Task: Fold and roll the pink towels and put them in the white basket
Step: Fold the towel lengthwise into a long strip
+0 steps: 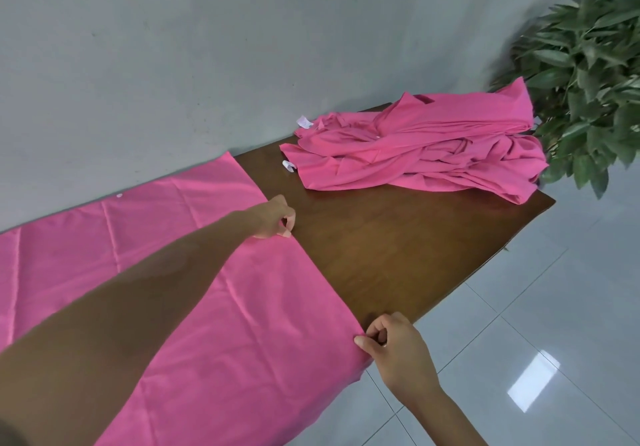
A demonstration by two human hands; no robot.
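A pink towel (263, 310) lies spread flat over the left part of a dark wooden table (391, 248). My left hand (273, 219) pinches the towel's right edge partway along, near the middle of the table. My right hand (391, 341) pinches the same edge at the near corner, by the table's front edge. A heap of several crumpled pink towels (426, 149) sits at the far right of the table. No white basket is in view.
A leafy green plant (588, 75) stands past the table's far right end. A grey wall runs along the table's back edge. Pale glossy floor tiles (540, 324) lie to the right of the table.
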